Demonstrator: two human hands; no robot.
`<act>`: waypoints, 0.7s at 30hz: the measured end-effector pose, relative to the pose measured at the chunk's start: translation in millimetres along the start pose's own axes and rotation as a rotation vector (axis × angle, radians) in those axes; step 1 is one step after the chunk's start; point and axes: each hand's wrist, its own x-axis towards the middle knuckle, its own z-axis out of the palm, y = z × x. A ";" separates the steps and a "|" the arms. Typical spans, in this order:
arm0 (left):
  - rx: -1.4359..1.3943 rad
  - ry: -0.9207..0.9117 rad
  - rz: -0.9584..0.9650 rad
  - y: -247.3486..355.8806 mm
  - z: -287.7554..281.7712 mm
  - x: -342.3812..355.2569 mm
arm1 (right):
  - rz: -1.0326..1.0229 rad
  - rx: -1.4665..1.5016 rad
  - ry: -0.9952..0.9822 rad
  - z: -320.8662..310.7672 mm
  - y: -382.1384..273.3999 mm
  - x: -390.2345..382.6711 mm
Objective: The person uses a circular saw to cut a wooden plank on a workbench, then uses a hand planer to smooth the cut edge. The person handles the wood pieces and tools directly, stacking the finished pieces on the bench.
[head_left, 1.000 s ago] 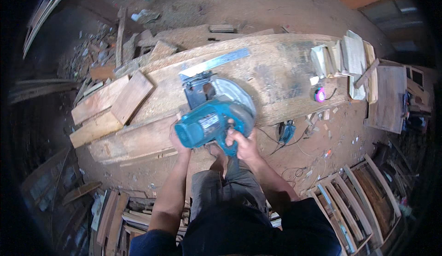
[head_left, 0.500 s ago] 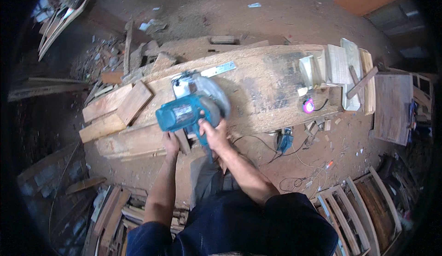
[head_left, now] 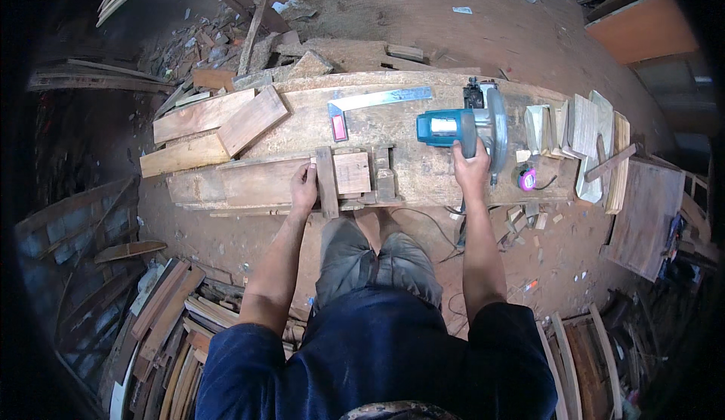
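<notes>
A: Nearest first: your left hand point(head_left: 303, 186)?
B: Fingers bent at the left edge of the wooden strip point(head_left: 326, 192); can't tell if you're pinching it. Strip points away from you, just beside the short board point(head_left: 353, 173)

A: Right hand point(head_left: 471, 165)?
B: Wrapped round the handle of your circular saw point(head_left: 453, 127); saw's over the plank bench point(head_left: 424, 177), right of the short board, apart from it

A: Progress?
B: Pieces look laid out, no cut under way, I'd judge; what's finished or left doesn't show

A: Saw direction?
B: Motor's long axis runs left-right, end toward your left; blade guard runs near-far. Farther off, left: try square point(head_left: 383, 99), long arm roughly left-right
</notes>
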 end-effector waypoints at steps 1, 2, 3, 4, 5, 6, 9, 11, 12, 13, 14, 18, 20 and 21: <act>-0.021 -0.011 0.006 -7.8 -5.6 3.3 | -0.075 -0.072 0.015 5.1 -2.8 -4.1; -0.043 -0.022 0.012 -15.2 -10.3 8.8 | -0.149 -0.144 0.030 14.1 -6.2 -10.6; -0.067 -0.039 0.014 -21.9 -14.3 11.6 | -0.220 -0.224 0.045 22.6 -12.0 -20.5; -0.048 -0.062 -0.010 -19.8 -15.1 13.3 | -0.310 -0.410 0.030 33.1 -24.0 -37.2; -0.031 -0.084 -0.034 -13.8 -15.0 13.3 | -0.399 -0.597 0.012 45.6 -40.0 -60.8; -0.010 -0.104 -0.054 -9.0 -17.1 14.1 | -0.432 -0.528 -0.200 59.6 -55.2 -86.2; 0.035 -0.126 -0.169 -17.1 -22.8 22.0 | -0.526 -0.522 -0.657 112.0 -85.2 -131.9; 0.046 -0.165 -0.163 -10.8 -20.9 24.2 | -0.679 -0.799 -0.628 136.1 -78.2 -134.0; 0.056 -0.188 -0.151 -14.4 -22.6 26.5 | -0.760 -0.932 -0.618 144.0 -81.0 -133.4; 0.065 -0.211 -0.140 -17.9 -25.9 28.9 | -0.779 -0.972 -0.640 150.2 -82.9 -131.4; 0.120 -0.210 -0.089 -21.7 -29.1 29.7 | -0.797 -1.012 -0.662 156.2 -84.7 -127.9; 0.117 -0.243 -0.027 -16.6 -23.4 31.4 | -0.852 -1.118 -0.635 175.5 -68.0 -118.8; 0.161 -0.200 0.043 -25.3 -26.4 31.7 | -0.872 -1.113 -0.615 182.2 -63.9 -119.3; 0.183 -0.180 0.077 -31.1 -27.7 31.6 | -0.863 -1.117 -0.640 181.7 -67.4 -120.9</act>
